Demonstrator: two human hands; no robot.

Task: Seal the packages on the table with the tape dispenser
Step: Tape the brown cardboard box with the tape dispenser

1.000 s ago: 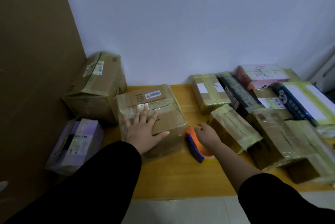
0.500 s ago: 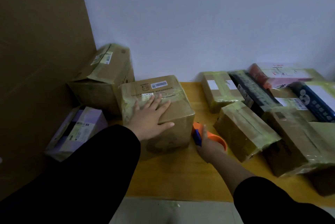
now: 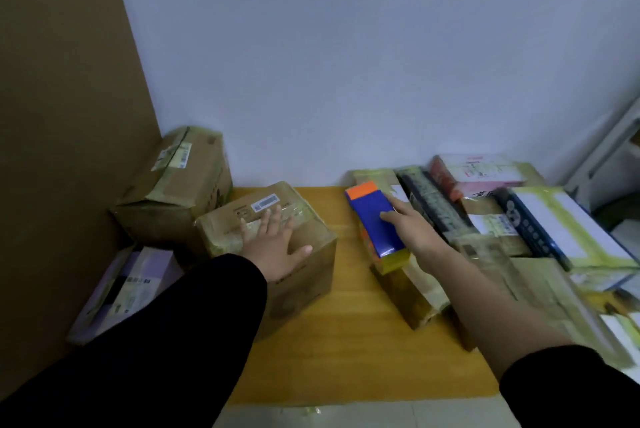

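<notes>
My left hand [image 3: 273, 247] lies flat, fingers spread, on top of a brown cardboard box [image 3: 308, 292] at the middle left of the wooden table [image 3: 346, 351]. My right hand [image 3: 415, 237] grips the tape dispenser [image 3: 372, 219], a blue body with an orange end and a yellowish roll beneath. The dispenser is lifted off the table, above a tape-wrapped brown package [image 3: 408, 296] that lies to the right of the box. My thumb rests on the blue body; the other fingers are hidden behind it.
A bigger taped carton [image 3: 173, 192] stands at the back left against a tall cardboard panel [image 3: 62, 116]. A purple package [image 3: 121, 289] lies at the left edge. Several taped parcels [image 3: 554, 226] crowd the right side. Bare tabletop shows between the box and the parcels.
My right hand took hold of the tape dispenser that lay on the table and raised it up and away from me. My left hand stayed on the box.
</notes>
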